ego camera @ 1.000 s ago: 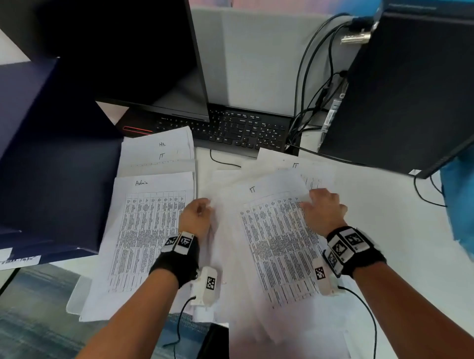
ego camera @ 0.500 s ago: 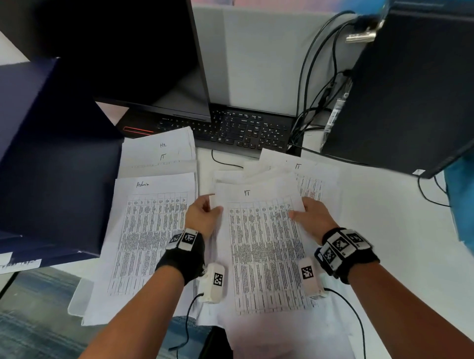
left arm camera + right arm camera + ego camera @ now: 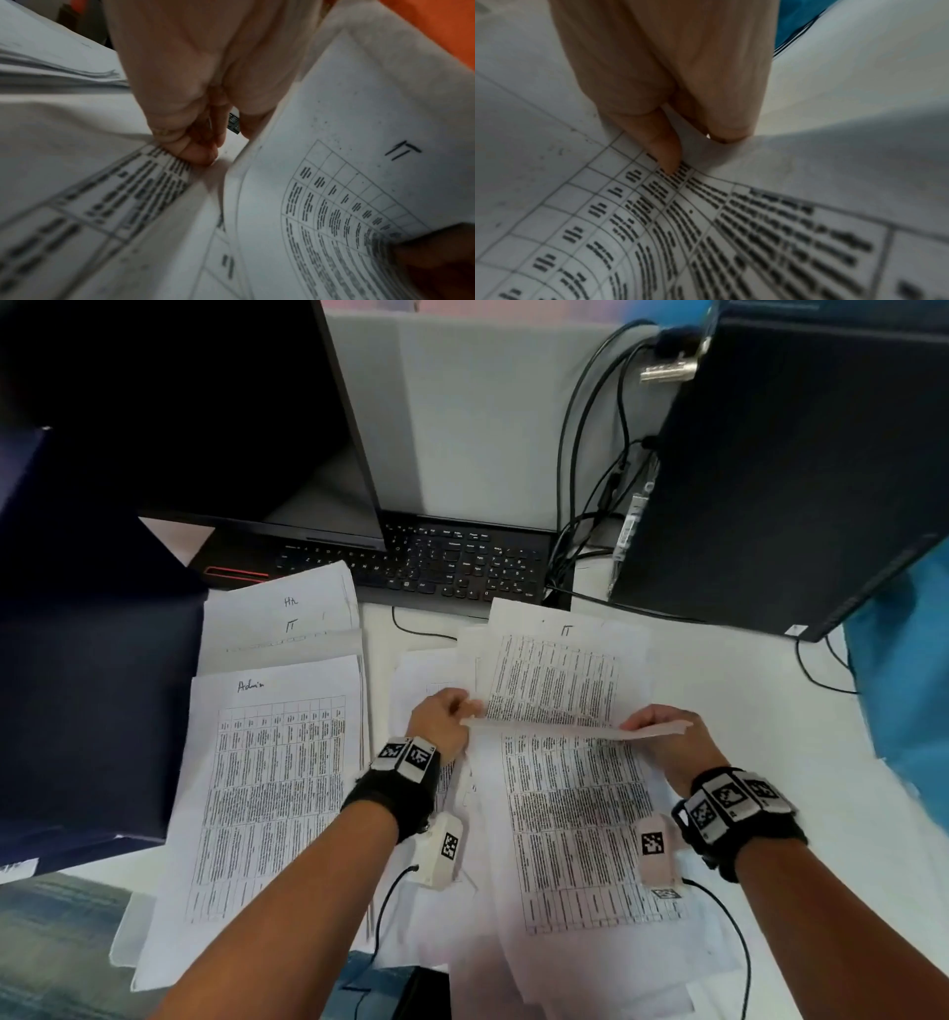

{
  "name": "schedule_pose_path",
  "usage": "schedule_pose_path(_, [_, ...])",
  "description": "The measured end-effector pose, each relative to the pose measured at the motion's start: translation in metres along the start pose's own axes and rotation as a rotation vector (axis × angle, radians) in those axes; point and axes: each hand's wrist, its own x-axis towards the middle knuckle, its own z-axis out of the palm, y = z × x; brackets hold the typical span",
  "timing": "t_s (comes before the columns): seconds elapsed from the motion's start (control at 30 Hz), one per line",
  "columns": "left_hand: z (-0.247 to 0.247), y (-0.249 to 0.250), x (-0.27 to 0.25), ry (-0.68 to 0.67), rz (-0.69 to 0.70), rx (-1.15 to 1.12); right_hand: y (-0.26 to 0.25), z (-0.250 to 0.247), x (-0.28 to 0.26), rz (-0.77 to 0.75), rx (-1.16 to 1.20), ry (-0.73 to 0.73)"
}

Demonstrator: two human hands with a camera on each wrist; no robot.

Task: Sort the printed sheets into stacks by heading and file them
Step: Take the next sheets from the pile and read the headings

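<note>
A printed table sheet [image 3: 575,814] lies in front of me with its top edge lifted and curled toward me. My left hand [image 3: 452,711] pinches that edge at its left corner and my right hand [image 3: 652,726] pinches it at the right. Behind the raised edge lies another sheet headed "IT" [image 3: 560,670]. In the left wrist view my curled left hand [image 3: 200,150] sits beside an "IT" sheet [image 3: 359,192]. The right wrist view shows my right hand [image 3: 695,150] with its fingertips on printed paper [image 3: 706,233]. To the left lie an "Admin" stack [image 3: 272,788] and sheets marked "HR" and "IT" [image 3: 282,613].
A black keyboard [image 3: 452,567] and a dark monitor [image 3: 205,413] stand behind the papers. A black computer tower [image 3: 796,469] with cables is at the back right. A dark blue folder [image 3: 87,690] covers the left. More loose sheets [image 3: 513,968] spread toward the desk's front edge.
Both hands have pulled the top sheet toward me and lifted its top edge, which now curls over and hides its heading. The "IT" sheet behind it has come into full view.
</note>
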Motion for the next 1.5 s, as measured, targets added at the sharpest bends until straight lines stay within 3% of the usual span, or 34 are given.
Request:
schedule_pose_path(0.13, [0.007, 0.009, -0.001, 0.020, 0.077, 0.231, 0.009, -0.006, 0.003, 0.022, 0.094, 0.061])
schedule_pose_path(0.33, [0.008, -0.002, -0.011, 0.030, 0.181, 0.061, 0.015, -0.009, 0.013, 0.014, 0.061, 0.151])
schedule_pose_path(0.53, [0.010, -0.003, -0.024, -0.174, 0.131, -0.013, 0.004, -0.007, 0.010, -0.013, 0.207, 0.025])
schedule_pose_path(0.73, [0.021, 0.004, -0.042, -0.253, 0.261, 0.006, 0.007, -0.009, 0.014, -0.035, 0.343, -0.008])
schedule_pose_path(0.8, [0.020, 0.005, -0.044, -0.271, 0.244, -0.013, 0.012, -0.011, 0.016, -0.027, 0.422, -0.055])
schedule_pose_path(1.03, [0.012, 0.010, -0.053, -0.285, 0.091, -0.198, 0.017, -0.009, 0.016, 0.000, 0.362, -0.160])
schedule_pose_path(1.1, [0.013, 0.008, -0.048, -0.186, 0.086, -0.115, 0.005, -0.007, 0.008, 0.024, 0.343, -0.166])
schedule_pose_path(1.17, [0.013, 0.002, -0.037, 0.001, 0.077, 0.225, 0.000, -0.004, 0.005, 0.025, 0.254, -0.139])
schedule_pose_path(1.23, [0.015, -0.005, -0.026, 0.072, 0.040, 0.388, 0.001, -0.002, 0.007, 0.003, 0.093, -0.097])
schedule_pose_path(1.33, [0.015, -0.004, -0.021, 0.052, 0.042, 0.261, 0.001, -0.003, 0.008, 0.000, -0.107, -0.064])
schedule_pose_path(1.5, [0.017, 0.001, -0.026, 0.060, 0.145, 0.074, 0.002, -0.002, 0.009, -0.008, -0.067, -0.046])
